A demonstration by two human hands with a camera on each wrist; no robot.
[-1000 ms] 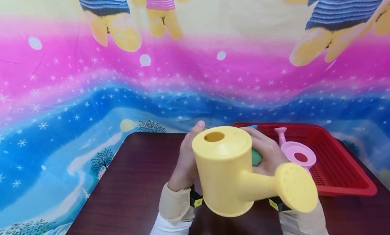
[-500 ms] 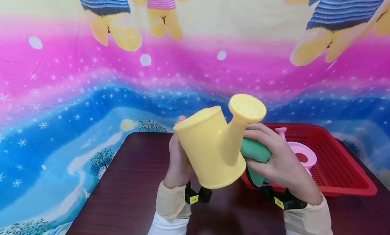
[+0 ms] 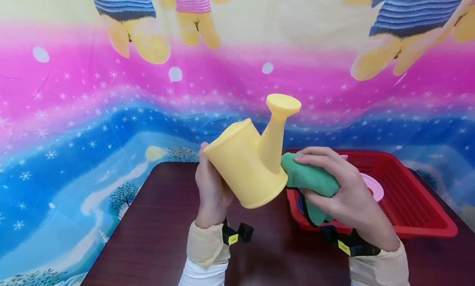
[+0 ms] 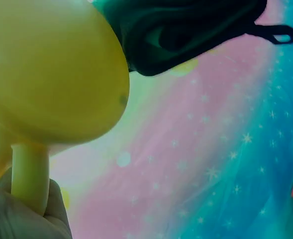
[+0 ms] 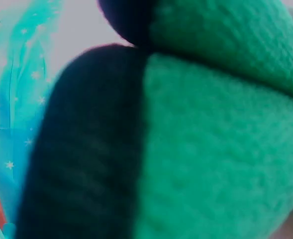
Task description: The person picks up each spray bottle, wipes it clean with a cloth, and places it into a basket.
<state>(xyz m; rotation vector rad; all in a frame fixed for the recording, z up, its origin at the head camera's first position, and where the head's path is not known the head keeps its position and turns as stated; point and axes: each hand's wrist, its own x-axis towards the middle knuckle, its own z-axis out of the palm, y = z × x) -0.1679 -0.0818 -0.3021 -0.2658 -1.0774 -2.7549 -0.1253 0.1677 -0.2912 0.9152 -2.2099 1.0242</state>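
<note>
My left hand [image 3: 213, 191] grips the handle of a yellow toy watering can [image 3: 245, 168], holding it up over the table and tilted, its sprinkler head raised. In the left wrist view the fingers wrap the handle [image 4: 31, 174] beneath the can's rounded body [image 4: 51, 74]. A folded green cloth [image 3: 311, 179] with black edging is in my right hand [image 3: 350, 195], between thumb and fingers, its front end against the can near the base of the spout. The cloth's black side and hanging loop [image 4: 284, 36] show from the left wrist; cloth [image 5: 221, 149] fills most of the right wrist view.
A red perforated basket [image 3: 426, 226] stands on the right of the dark wooden table [image 3: 159, 232], behind the right hand. Inside it lies a pink toy watering can [image 3: 375, 188], partly hidden by that hand. A printed fabric backdrop [image 3: 237, 84] hangs behind the table.
The watering can has turned from upright with spout toward me to tilted with spout up, and moved left and up. The right hand with the cloth has come out from behind it.
</note>
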